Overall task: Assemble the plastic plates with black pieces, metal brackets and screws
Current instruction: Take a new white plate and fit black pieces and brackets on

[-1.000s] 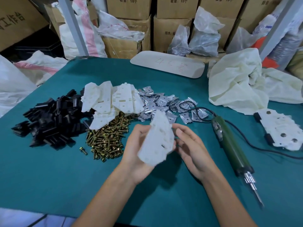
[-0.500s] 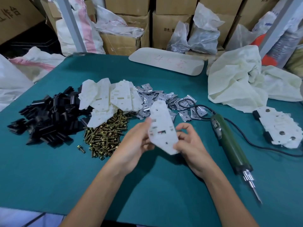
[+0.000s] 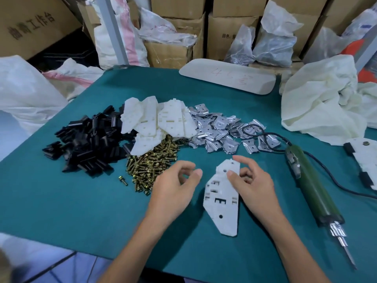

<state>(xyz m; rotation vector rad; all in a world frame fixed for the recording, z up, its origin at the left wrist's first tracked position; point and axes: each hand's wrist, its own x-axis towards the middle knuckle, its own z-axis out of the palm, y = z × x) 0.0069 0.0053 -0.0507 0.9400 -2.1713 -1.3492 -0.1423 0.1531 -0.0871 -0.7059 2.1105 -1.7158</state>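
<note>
Lying flat near the middle of the table's [image 3: 81, 211] near edge: one white plate [image 3: 222, 199], matte moulded plastic, elongated with clipped corners, rectangular slots across the middle, a round hole near each end. Right hand [image 3: 253, 186] sits over its far end, thumb tip resting on the top face, index arched over the far corner, other fingers loosely bent just beside the right edge; no closed grip, and I can't tell if those fingers touch it. Left hand [image 3: 173, 188] is just left of the plate and apart from it, palm down, fingers loosely curled, thumb near index, holding nothing. Stock sits mid-table in a row. Black pieces [image 3: 89, 144], glossy blocky clips, are heaped toward the left edge. The plate pile [image 3: 159, 123] overlaps them. Brass-coloured screws [image 3: 155, 162] with washers lie in front of that pile, touching the left fingers' side, and one loose screw [image 3: 123, 180] lies just left of the heap. Brackets [image 3: 220, 131], thin bent shiny sheet metal, are to the right. A green cylindrical screwdriver [image 3: 312, 186] lies right of the right hand, bit toward the near edge, black cord looping over the brackets. Crumpled cream cloth [image 3: 318, 103] is at the far right corner. An assembled plate [image 3: 365, 160] is at the right edge.
</note>
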